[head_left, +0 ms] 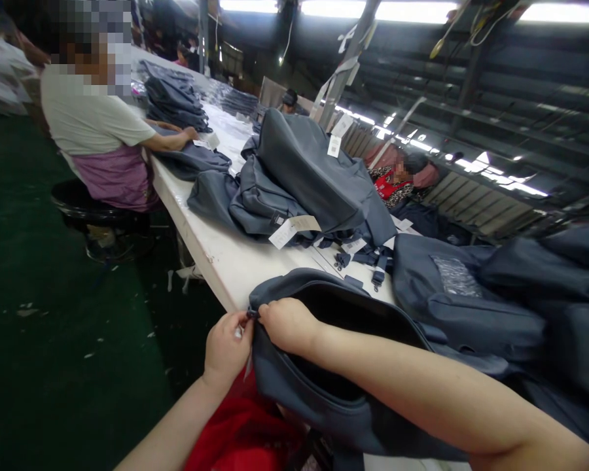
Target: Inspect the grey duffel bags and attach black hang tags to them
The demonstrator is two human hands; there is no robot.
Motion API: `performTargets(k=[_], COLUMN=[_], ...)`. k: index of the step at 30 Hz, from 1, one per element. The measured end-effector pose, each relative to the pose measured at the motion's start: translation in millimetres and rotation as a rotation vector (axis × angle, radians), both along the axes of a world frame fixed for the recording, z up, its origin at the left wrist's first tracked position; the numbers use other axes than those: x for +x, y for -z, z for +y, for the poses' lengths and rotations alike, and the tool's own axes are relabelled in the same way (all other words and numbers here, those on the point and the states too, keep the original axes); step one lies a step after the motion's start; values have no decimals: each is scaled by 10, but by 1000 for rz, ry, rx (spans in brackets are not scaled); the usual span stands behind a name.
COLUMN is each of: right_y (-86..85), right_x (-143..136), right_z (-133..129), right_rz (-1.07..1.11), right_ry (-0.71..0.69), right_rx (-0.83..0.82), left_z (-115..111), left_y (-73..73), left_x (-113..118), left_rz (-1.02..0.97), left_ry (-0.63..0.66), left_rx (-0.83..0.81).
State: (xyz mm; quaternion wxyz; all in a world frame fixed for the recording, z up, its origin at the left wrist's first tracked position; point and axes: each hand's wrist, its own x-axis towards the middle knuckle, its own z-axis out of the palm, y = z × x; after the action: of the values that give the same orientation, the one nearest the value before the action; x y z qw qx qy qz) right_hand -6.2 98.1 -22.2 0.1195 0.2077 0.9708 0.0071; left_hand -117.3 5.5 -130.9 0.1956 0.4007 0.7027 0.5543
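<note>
Hands [290, 327], two, on one bag [319, 409]

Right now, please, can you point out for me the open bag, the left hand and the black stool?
Open bag [319, 400]: head view, on its outer wall below the opening.
Left hand [226, 348]: head view, on its back.
Black stool [81, 201]: head view, on its seat.

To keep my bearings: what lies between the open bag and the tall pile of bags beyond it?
Dark straps with clips and a white tag, on the white table; the head view shows this.
</note>
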Motion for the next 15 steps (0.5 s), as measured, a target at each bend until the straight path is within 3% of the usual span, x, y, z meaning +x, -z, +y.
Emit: performTargets(k=[4,8,15], right_y=[54,72,64], right_x=[10,-27,-81], right_z=[-14,-31,36], right_rz=[13,31,-40], right_ry=[-64,-17,-16], right_rx=[18,2,-28], left_z=[13,22,1], left_y=[84,148,66], left_x=[-1,26,56], left_rz=[83,98,216], left_ry=[-21,-58,-5], left_rx=[-30,-73,-45])
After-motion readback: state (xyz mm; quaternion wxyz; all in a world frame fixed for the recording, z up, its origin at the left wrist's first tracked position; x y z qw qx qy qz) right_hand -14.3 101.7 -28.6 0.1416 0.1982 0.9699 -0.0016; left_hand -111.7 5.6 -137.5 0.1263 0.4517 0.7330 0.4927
